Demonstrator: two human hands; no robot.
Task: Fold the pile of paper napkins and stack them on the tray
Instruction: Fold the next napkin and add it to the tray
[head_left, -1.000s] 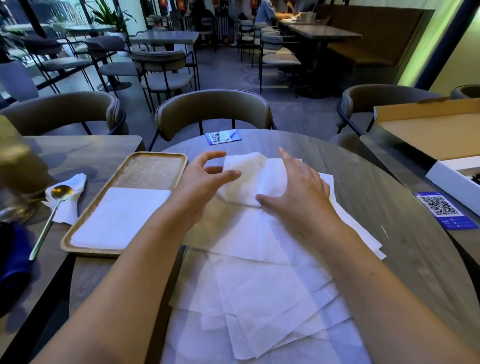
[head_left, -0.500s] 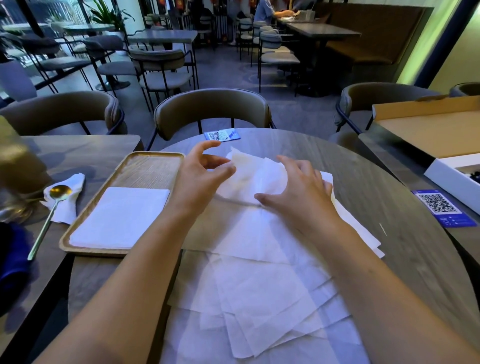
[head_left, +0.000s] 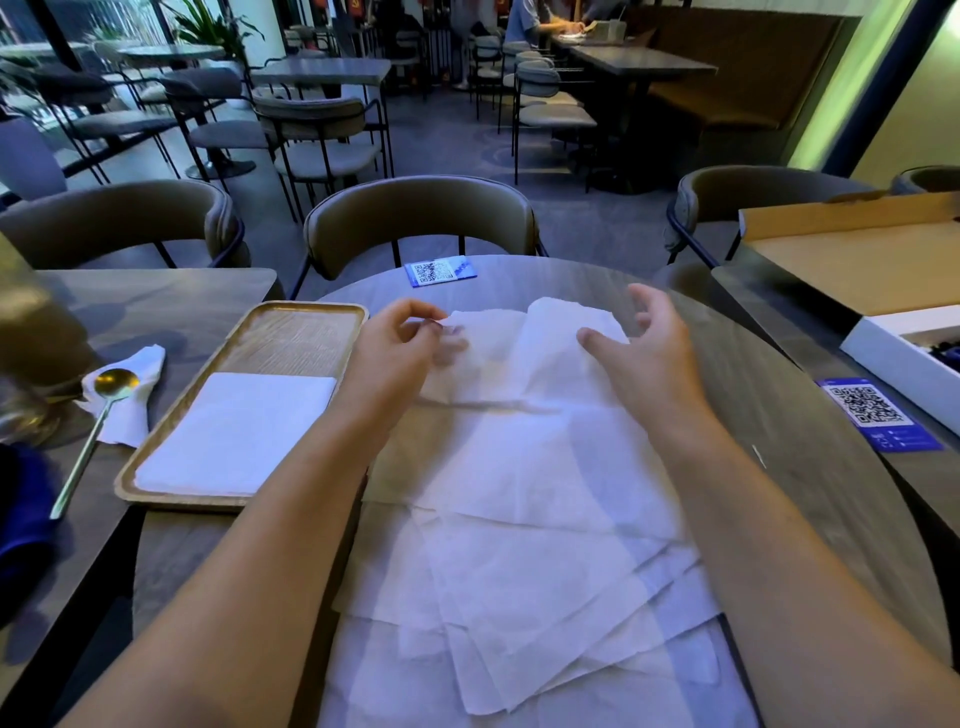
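A loose pile of white paper napkins (head_left: 519, 582) is spread over the round table in front of me. The top napkin (head_left: 519, 374) lies at the far end of the pile, with a fold crease across it. My left hand (head_left: 400, 348) pinches this napkin's far left corner between thumb and forefinger. Over its far right corner, my right hand (head_left: 649, 358) has its fingers spread and raised, and only the thumb touches the paper. To the left stands a wooden tray (head_left: 306, 332). A folded napkin (head_left: 234, 431) lies flat in the tray's near half.
A gold spoon (head_left: 111, 387) rests on a crumpled napkin (head_left: 132, 415) left of the tray. Blue QR cards lie at the far edge (head_left: 440, 270) and at the right (head_left: 878, 415). An open cardboard box (head_left: 857, 260) sits on the right-hand table. A chair (head_left: 415, 218) faces me.
Both hands have lifted off the middle of the top napkin and moved outward to its far corners. The left hand has pinched the left corner, and the right hand's fingers have spread.
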